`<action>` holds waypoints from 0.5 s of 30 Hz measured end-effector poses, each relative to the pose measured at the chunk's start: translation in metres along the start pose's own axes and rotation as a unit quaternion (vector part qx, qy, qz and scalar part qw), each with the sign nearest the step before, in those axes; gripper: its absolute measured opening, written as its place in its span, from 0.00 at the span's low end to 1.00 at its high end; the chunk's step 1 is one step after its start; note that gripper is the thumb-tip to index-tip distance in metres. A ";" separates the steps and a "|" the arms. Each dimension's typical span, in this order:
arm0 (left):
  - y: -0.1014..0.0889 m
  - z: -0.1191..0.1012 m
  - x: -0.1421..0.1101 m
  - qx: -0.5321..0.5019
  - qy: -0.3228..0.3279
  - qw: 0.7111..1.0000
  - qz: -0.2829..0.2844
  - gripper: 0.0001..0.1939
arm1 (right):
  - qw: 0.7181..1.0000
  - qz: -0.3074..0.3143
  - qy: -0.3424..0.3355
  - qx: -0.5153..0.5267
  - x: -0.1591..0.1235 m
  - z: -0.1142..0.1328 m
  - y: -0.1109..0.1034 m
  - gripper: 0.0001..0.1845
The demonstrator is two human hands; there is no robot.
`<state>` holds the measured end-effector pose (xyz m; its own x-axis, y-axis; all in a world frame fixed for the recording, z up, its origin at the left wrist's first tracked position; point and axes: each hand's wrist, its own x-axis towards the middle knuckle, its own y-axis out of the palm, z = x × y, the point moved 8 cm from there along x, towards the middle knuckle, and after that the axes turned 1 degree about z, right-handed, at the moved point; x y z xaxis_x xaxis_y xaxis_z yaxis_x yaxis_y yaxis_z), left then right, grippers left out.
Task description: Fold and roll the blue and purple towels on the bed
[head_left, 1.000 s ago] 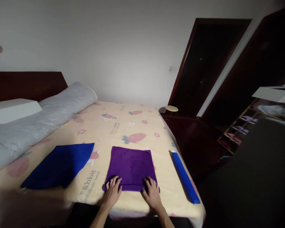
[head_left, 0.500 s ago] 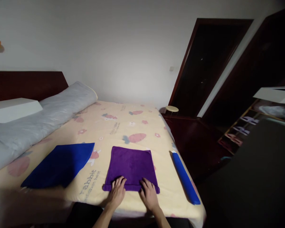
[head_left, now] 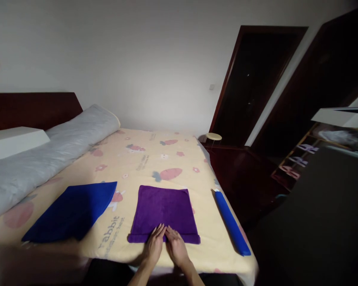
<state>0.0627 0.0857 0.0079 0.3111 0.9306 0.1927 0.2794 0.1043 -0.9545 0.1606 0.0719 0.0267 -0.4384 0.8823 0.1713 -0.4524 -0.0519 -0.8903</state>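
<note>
Flat hands point(head_left: 166, 248) on purple towel point(head_left: 164, 212).

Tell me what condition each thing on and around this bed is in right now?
Purple towel: folded square, lying flat.
Left hand: open, fingers on the towel's near edge.
Right hand: open, fingers beside the left's.
Blue towel: folded, flat, untouched.
Blue roll: rolled tight at the bed's edge.
Door: open, dark.

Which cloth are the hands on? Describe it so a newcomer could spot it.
On the bed with the cartoon-print sheet, look at the near edge, in the middle. The purple cloth lies flat and square there, with both hands on its near hem. The flat cloth to its left and the rolled one to its right are blue.
</note>
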 end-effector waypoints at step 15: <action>-0.004 0.019 0.007 0.119 -0.038 0.992 0.009 0.35 | 0.998 -0.050 0.042 -0.022 0.001 -0.011 -0.019 0.24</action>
<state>0.0462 0.0982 0.0088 0.2422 0.9560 0.1656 0.0489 0.1585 -0.9862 0.1774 0.0784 0.0396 -0.3255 0.9179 0.2270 -0.4565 0.0577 -0.8879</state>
